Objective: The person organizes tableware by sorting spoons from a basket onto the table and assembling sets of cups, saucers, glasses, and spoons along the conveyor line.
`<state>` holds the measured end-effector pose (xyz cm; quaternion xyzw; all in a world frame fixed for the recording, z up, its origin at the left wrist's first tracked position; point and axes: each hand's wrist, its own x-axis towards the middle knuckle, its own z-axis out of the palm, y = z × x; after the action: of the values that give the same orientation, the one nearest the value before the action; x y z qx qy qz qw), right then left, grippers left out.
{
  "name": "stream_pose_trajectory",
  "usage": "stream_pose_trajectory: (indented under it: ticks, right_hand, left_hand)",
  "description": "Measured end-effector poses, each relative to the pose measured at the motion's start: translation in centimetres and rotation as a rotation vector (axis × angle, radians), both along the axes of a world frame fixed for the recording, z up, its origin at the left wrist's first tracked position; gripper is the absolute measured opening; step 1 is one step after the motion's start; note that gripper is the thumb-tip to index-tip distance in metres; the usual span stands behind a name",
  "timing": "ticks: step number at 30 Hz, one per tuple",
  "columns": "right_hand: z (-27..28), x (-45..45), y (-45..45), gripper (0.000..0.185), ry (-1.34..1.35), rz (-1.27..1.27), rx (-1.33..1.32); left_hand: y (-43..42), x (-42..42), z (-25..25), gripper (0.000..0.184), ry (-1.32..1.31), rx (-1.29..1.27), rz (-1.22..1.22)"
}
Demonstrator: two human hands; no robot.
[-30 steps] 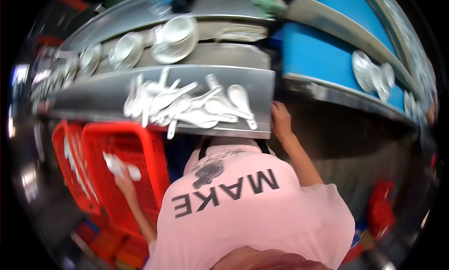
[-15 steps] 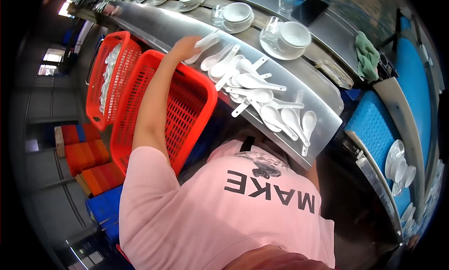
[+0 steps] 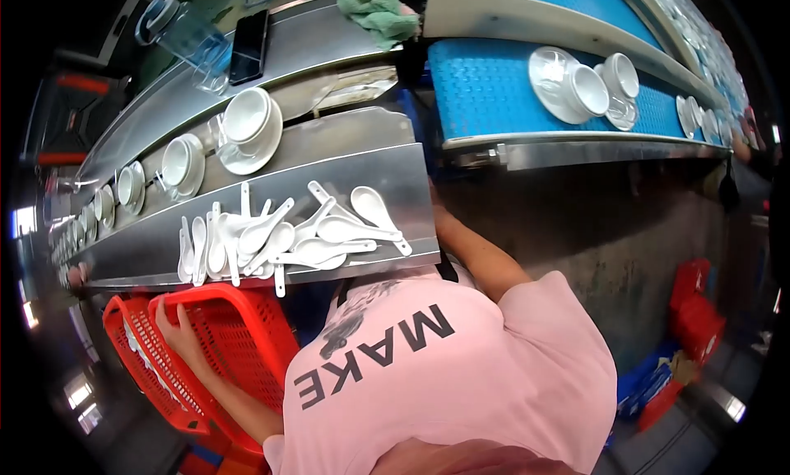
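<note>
My left hand (image 3: 175,328) is over the near red plastic basket (image 3: 271,327), its fingers spread and touching the basket's rim. No item shows in it. White soup spoons (image 3: 276,240) lie in a loose pile on the metal counter (image 3: 395,187) just beyond the basket, some handles poking past the front lip. My right forearm (image 3: 485,253) reaches to the right end of that counter. Its hand is mostly hidden behind the metal edge, so the fingers do not show.
A second red basket (image 3: 123,335) with white pieces stands left. Stacked bowls and plates with glasses (image 3: 251,129) line the shelf behind. A water bottle (image 3: 185,39), a phone (image 3: 249,47) and a green cloth (image 3: 374,14) lie further back. A blue conveyor (image 3: 485,88) carries crockery on the right.
My left hand has moved from the left end of the spoon pile down to the basket rim. The view has swung right, bringing more of the conveyor in. The spoons still lie on the counter.
</note>
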<state>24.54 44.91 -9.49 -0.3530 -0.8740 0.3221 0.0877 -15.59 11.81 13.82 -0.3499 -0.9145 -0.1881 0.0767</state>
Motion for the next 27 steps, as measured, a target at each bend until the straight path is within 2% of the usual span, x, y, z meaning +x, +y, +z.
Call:
stream_pose_trajectory:
  ticks: [3,7,8,9,10,11,12,13,14,15,16,18,19,20,21,22,24,25,27]
  right_hand:
    - [0.0,0.3,0.5,0.047,-0.021,0.020,-0.025]
    - [7.6,-0.2,2.4,0.042,-0.204,0.125,-0.113]
    - [8.4,0.8,2.8,0.039,-0.107,0.155,-0.245]
    - [9.4,2.6,3.5,0.036,-0.009,0.192,-0.376]
    - [14.2,4.1,5.0,0.032,-0.084,0.271,-0.467]
    - [18.7,6.0,6.5,0.032,-0.032,0.341,-0.523]
    - [22.7,7.5,7.6,0.031,0.036,0.209,-0.585]
    - [27.4,8.6,8.5,0.029,0.097,-0.074,-0.633]
    - [28.0,10.6,9.9,0.026,0.153,-0.317,-0.288]
    - [25.7,13.2,13.4,0.025,0.376,-0.456,0.012]
    - [25.7,14.9,16.9,0.028,0.201,-0.453,0.393]
    - [22.6,19.8,22.9,0.034,-0.217,-0.278,0.949]
    - [20.5,22.0,26.0,0.037,-0.377,-0.362,0.704]
    - [20.4,21.4,26.4,0.044,-0.528,-0.367,0.577]
    - [19.9,20.8,26.1,0.050,-0.613,-0.402,0.565]
    - [20.1,19.3,25.6,0.052,-0.538,-0.463,0.441]
    - [21.1,18.2,23.8,0.056,-0.406,-0.621,0.196]
    - [19.4,19.7,24.8,0.058,-0.290,-0.592,0.234]
    - [19.8,18.5,23.4,0.057,-0.204,-0.639,0.066]
  left_hand:
    - [-3.9,1.5,-1.4,0.039,0.084,-0.048,0.187]
    - [-9.7,3.6,-1.8,0.042,0.215,-0.139,0.500]
    - [-15.7,1.8,-3.8,0.044,0.292,-0.189,0.530]
    - [-18.7,2.6,-3.5,0.044,0.345,-0.315,0.675]
    - [-24.5,2.7,-4.5,0.045,0.361,-0.256,0.783]
    - [-25.3,5.1,-3.9,0.046,0.419,-0.362,0.989]
    - [-26.6,8.3,-3.4,0.048,0.468,-0.476,1.204]
    - [-32.7,9.0,-6.2,0.051,0.543,-0.642,1.356]
    - [-38.7,9.8,-8.9,0.054,0.596,-0.809,1.514]
    - [-40.2,12.2,-8.5,0.053,0.513,-0.839,1.568]
    - [-40.0,14.0,-8.0,0.052,0.350,-0.783,1.554]
    - [-40.0,16.1,-7.1,0.051,-0.046,-0.401,1.483]
    - [-40.2,16.9,-6.7,0.051,-0.253,-0.163,1.466]
    - [-40.4,17.9,-6.4,0.051,-0.451,0.037,1.453]
    - [-40.4,19.1,-5.9,0.050,-0.595,0.224,1.426]
    - [-40.2,20.7,-5.1,0.050,-0.716,0.392,1.403]
    - [-38.1,22.6,-3.7,0.044,-0.795,0.624,1.313]
    - [-36.8,23.5,-2.9,0.041,-0.837,0.738,1.268]
    - [-36.7,23.9,-3.2,0.041,-0.894,0.916,1.227]
